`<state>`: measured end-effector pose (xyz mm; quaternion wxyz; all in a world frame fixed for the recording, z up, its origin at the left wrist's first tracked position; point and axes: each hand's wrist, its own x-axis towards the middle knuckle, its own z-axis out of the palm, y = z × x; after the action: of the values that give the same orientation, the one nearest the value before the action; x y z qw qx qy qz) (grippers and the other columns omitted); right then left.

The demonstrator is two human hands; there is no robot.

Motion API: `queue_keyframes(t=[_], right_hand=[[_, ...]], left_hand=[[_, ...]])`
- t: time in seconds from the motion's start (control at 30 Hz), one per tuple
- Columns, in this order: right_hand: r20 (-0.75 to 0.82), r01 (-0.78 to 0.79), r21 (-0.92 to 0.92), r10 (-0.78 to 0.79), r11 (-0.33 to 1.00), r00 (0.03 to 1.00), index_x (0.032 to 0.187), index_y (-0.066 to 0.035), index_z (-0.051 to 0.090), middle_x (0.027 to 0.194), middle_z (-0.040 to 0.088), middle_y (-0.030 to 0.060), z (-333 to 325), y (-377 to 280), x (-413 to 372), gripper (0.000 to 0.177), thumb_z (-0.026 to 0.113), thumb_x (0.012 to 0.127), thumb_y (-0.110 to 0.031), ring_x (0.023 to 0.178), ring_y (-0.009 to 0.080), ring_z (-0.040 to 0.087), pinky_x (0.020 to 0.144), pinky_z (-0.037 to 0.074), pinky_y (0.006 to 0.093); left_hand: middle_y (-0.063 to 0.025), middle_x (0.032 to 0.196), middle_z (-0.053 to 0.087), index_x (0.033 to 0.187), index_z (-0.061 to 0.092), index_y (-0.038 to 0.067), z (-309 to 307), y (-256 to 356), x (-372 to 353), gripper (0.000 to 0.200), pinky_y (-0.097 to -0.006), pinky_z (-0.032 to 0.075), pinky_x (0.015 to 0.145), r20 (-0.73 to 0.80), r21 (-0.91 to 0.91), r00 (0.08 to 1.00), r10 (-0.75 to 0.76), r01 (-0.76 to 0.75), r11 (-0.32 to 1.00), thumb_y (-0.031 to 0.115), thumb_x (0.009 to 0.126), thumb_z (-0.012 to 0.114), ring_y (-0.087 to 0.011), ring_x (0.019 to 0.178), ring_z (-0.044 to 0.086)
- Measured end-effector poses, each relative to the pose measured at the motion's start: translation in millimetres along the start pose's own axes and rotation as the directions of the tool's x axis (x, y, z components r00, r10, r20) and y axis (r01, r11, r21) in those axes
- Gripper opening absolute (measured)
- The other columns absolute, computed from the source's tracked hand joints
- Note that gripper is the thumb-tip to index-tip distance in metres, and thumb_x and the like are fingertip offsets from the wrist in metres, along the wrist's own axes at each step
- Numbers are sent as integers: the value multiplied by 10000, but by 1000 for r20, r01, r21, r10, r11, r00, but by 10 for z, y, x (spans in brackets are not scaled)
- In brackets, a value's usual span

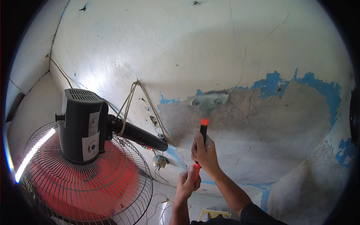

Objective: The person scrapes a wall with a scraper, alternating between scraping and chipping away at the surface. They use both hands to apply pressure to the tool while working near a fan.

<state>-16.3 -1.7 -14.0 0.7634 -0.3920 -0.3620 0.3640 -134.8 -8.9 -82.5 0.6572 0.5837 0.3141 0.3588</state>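
Both my hands are closed around the black and red handle of a wide-bladed scraper (204,122). My right hand (206,152) grips the handle higher up, below its red collar. Lower down, my left hand (187,183) wraps around the red end of the handle. The scraper's metal head, slightly blurred, lies against the wall (195,45) at the upper edge of a bare grey patch (277,123). Cream paint covers the wall above the blade, and ragged strips of blue paint (272,85) border the patch.
A fan (80,127) with a red blade and wire cage hangs at the left, its black pole tied by a cord (129,101) to the wall. Below the pole are a small wall box (160,161) and loose cables (163,208). Tiled floor shows at the bottom.
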Motion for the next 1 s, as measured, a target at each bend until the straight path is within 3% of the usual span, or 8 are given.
queue_keyframes(t=[0.13,0.23,0.33,0.53,0.93,1.0], right_hand=[[-3,-37,0,37,999,999,688,-75,383,502,373,-14,-55,126,-60,422,441,1015,-335,375,71,365,360,311,251],[-14,-41,-2,41,999,999,688,-74,383,499,371,-14,-49,82,-66,425,443,1013,-340,372,73,365,360,310,252],[-15,-51,-26,51,998,999,687,-73,382,496,370,-15,-48,60,-82,425,444,1011,-340,371,75,364,360,308,255],[-20,-60,-24,59,998,998,686,-75,381,494,371,-14,-44,49,-75,419,443,1010,-333,368,77,366,358,308,260],[-27,-40,-13,39,999,999,690,-81,377,502,377,-15,-59,121,-88,419,445,1013,-339,371,68,363,357,309,248],[-19,-35,-21,35,999,999,690,-81,376,502,376,-15,-72,105,-123,420,447,1012,-342,372,68,363,358,311,247]], left_hand=[[-9,515,439,831,546,19,-27,-137,-38,478,-237,270,381,32,-54,998,-47,49,997,422,1030,382,-79,401,372],[-8,492,403,800,496,40,-33,-180,4,475,-239,259,360,14,-31,998,-54,54,998,410,1043,323,-84,384,349],[-12,514,437,765,510,39,-5,-160,-69,494,-235,266,380,32,-82,998,-54,57,995,434,1029,377,-80,401,367],[-9,504,430,716,497,47,-29,-136,-60,512,-239,271,381,37,-98,996,-87,90,991,420,1036,356,-88,394,367],[-13,505,439,755,510,33,-59,-227,-12,501,-242,281,383,52,-31,997,-58,60,998,425,1032,367,-89,398,377],[-1,493,417,765,494,45,-15,-147,-94,487,-241,264,367,39,-40,996,-77,78,996,406,1044,324,-83,385,349]])
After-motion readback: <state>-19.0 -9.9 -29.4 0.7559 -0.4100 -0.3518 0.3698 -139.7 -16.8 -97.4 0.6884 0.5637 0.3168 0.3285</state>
